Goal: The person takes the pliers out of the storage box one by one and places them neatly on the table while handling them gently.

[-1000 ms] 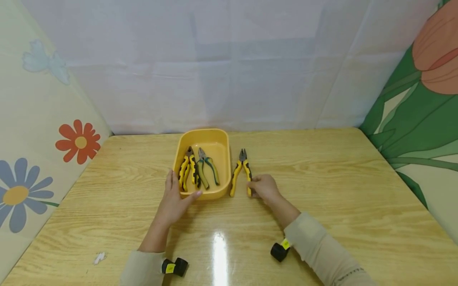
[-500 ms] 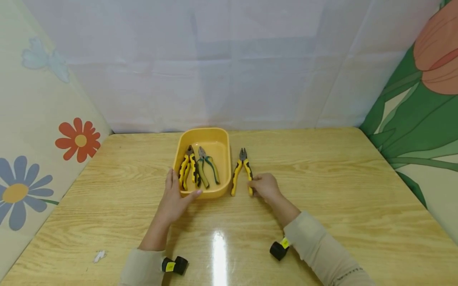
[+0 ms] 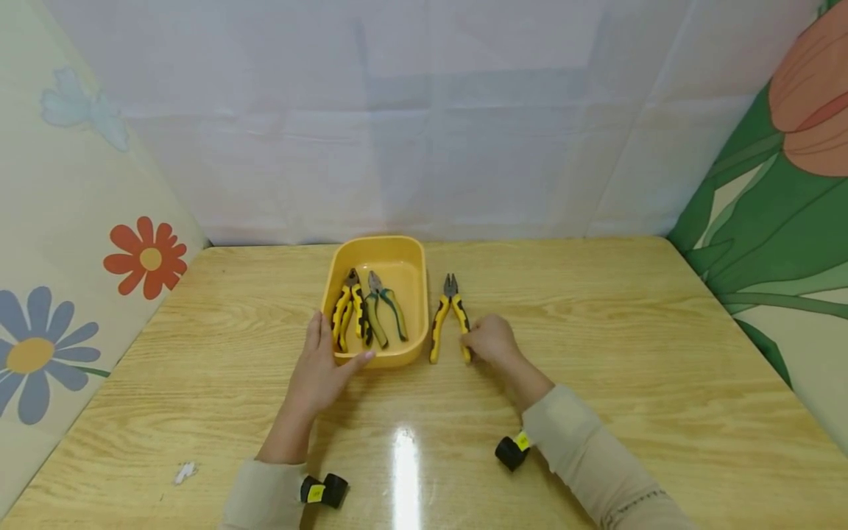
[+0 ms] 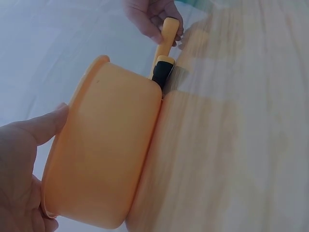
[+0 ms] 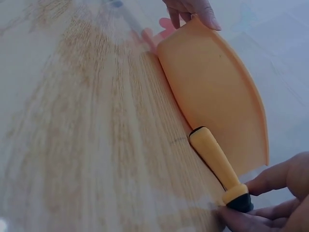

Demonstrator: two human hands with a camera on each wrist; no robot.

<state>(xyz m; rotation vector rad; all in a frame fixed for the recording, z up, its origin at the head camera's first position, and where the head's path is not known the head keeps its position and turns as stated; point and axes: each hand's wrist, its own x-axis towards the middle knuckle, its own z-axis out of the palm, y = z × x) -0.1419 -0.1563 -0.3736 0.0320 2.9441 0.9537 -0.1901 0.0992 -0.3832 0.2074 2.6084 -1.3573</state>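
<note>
Right hand (image 3: pixel 492 341): nearer, pinching one handle (image 3: pixel 461 315);
Pliers (image 3: pixel 452 292): left of it, long axis pointing away;
Left hand (image 3: pixel 319 377): gripping tray (image 3: pixel 391 359)

Loads of elbow room on the right of the frame: the wooden table (image 3: pixel 636 331) is wide open past the right hand (image 3: pixel 493 342). Left side's roomy too, just a white scrap (image 3: pixel 185 472) at lower left. Middle's the pain: the yellow tray (image 3: pixel 397 270) sits close to the white backdrop (image 3: pixel 497 162), and only a skinny slot separates it from the loose pliers (image 3: pixel 450 289). Left hand (image 3: pixel 318 375) blocks its near-left corner. Inside, yellow-and-black pliers (image 3: pixel 358 305) and green-handled pliers (image 3: pixel 374 318) hog the left and centre; far end's free.
</note>
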